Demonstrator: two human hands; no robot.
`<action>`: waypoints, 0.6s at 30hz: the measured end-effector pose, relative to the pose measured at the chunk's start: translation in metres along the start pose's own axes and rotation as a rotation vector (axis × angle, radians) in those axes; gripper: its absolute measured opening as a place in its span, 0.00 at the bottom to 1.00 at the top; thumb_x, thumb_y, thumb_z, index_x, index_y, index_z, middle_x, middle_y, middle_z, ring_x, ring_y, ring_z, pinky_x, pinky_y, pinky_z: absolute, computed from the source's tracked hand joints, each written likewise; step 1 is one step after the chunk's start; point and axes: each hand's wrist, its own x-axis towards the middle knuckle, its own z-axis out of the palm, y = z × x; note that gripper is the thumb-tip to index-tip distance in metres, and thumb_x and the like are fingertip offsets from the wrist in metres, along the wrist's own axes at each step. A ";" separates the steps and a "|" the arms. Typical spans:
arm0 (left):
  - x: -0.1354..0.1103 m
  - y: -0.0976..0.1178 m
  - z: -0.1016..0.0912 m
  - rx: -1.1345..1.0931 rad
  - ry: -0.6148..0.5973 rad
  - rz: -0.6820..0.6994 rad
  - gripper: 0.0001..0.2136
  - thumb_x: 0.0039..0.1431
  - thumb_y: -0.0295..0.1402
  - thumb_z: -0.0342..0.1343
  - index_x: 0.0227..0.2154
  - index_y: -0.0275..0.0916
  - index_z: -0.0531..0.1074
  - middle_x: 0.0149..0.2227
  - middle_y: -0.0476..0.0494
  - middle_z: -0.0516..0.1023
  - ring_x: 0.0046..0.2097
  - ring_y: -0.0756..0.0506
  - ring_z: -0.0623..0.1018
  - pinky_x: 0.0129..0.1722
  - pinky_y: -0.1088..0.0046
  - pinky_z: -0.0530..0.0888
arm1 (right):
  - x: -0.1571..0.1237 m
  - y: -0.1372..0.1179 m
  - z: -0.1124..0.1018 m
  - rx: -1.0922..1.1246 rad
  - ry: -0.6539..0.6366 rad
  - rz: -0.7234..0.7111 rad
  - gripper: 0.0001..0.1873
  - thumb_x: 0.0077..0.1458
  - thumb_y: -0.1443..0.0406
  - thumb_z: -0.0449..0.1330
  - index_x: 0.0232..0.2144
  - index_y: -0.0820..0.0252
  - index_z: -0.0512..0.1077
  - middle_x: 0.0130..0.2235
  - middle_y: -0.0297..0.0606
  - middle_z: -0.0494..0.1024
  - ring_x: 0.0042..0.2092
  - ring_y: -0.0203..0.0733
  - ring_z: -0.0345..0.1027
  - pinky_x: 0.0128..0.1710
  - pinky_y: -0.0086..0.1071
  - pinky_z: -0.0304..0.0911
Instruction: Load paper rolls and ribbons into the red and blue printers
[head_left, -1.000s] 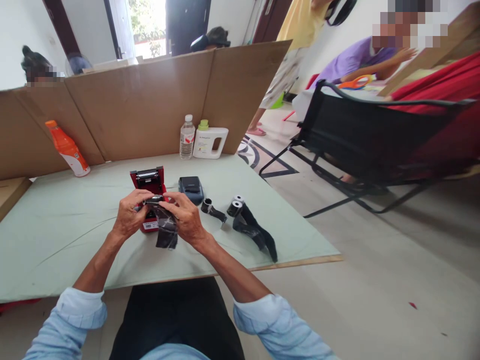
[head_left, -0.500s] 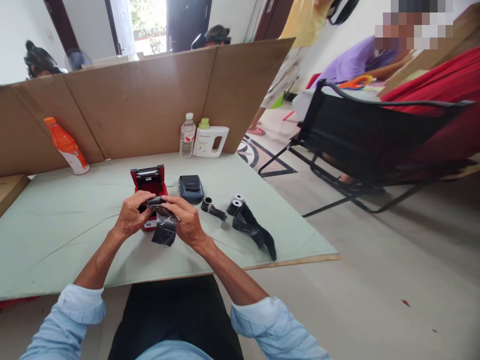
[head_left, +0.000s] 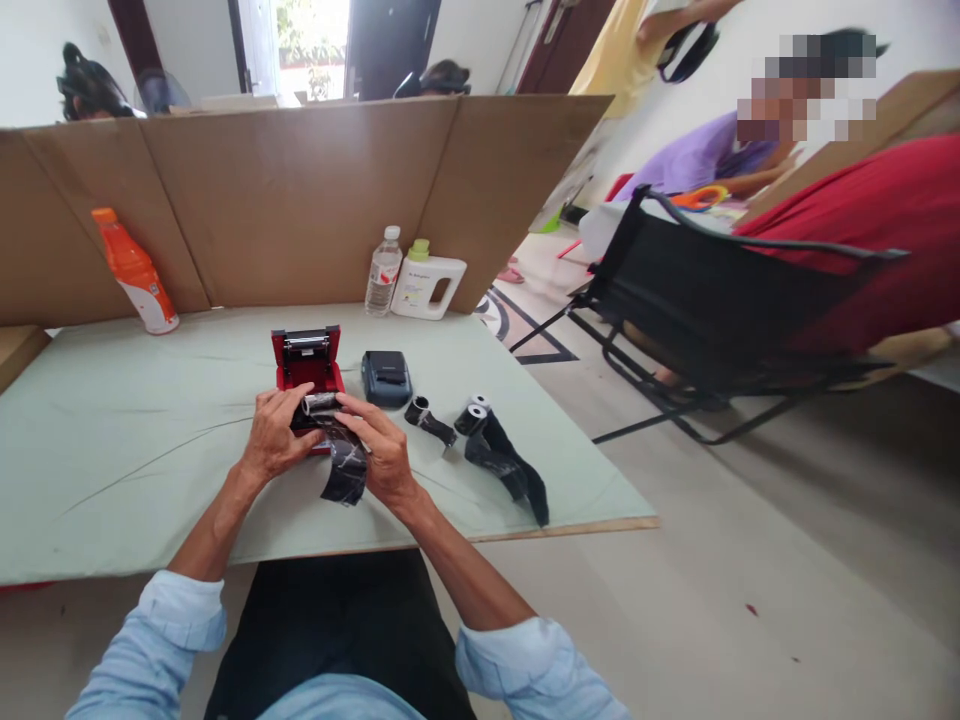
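Between my two hands is a small roll of dark, glossy tape [head_left: 321,404], its hollow end turned to the left. A loose black strip with pale lines hangs from it toward me. My left hand [head_left: 274,436] closes on the left end, and the fingers of my right hand [head_left: 381,452] grip the right side and the strip. Just behind and under the roll stands a small red device [head_left: 309,374], like a label printer, its lid raised. My hands hide much of its front.
A dark blue closed device [head_left: 387,378] sits to the right. Beyond it lie a small black roll [head_left: 424,412] and larger rolls [head_left: 472,418] with unrolled black strips. Bottles [head_left: 382,275] stand along the cardboard screen [head_left: 300,210]. A black folding chair [head_left: 697,300] is at right, people beyond.
The roll has come up slightly out of the red device's front and shows its hollow end more plainly. Both hands still hold it. The whole view has shifted a little.
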 end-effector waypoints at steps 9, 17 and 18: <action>0.002 0.002 -0.007 -0.120 0.013 0.050 0.24 0.60 0.33 0.65 0.59 0.40 0.74 0.53 0.37 0.84 0.55 0.37 0.82 0.56 0.57 0.72 | -0.004 -0.005 0.003 -0.045 0.032 0.037 0.15 0.67 0.68 0.63 0.52 0.51 0.81 0.57 0.49 0.82 0.58 0.51 0.79 0.58 0.48 0.76; 0.007 0.026 -0.029 -0.094 0.063 0.243 0.12 0.69 0.30 0.55 0.49 0.45 0.81 0.46 0.41 0.86 0.49 0.39 0.83 0.51 0.59 0.75 | 0.001 -0.033 -0.009 -0.065 0.011 0.131 0.14 0.68 0.68 0.60 0.50 0.52 0.82 0.57 0.47 0.82 0.58 0.48 0.79 0.59 0.45 0.75; 0.007 0.032 -0.028 -0.101 0.058 0.263 0.12 0.69 0.30 0.55 0.49 0.45 0.81 0.47 0.41 0.85 0.49 0.40 0.83 0.50 0.60 0.76 | -0.001 -0.037 -0.014 -0.051 0.026 0.148 0.14 0.68 0.68 0.60 0.51 0.52 0.82 0.57 0.47 0.83 0.57 0.47 0.79 0.58 0.44 0.76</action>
